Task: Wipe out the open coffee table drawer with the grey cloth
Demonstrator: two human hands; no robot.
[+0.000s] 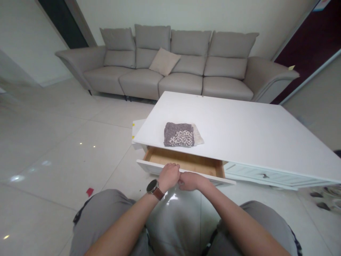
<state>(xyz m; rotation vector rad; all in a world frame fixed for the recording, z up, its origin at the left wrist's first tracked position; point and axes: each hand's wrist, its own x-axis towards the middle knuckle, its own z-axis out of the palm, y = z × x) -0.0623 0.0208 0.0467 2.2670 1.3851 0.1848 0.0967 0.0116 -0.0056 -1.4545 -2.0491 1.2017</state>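
A white drawer (209,176) with a light wooden inside is pulled out of the white coffee table (226,124). My left hand (169,175), with a watch (153,186) on its wrist, has its fingers hooked over the top edge of the drawer front. Right beside it, touching it, my right hand (191,181) is curled closed against the middle of the same front; its fingertips and any handle under them are hidden. On the tabletop just behind the drawer lies a folded grey-brown patterned cloth (179,134) with a pale part showing at its right.
Behind the table stands a long grey sofa (141,80) with a beige cushion (165,62). A second, closed drawer with a small handle (264,176) is to the right. A red scrap (90,192) lies on the shiny tiled floor (58,142) at left. My knees flank the drawer.
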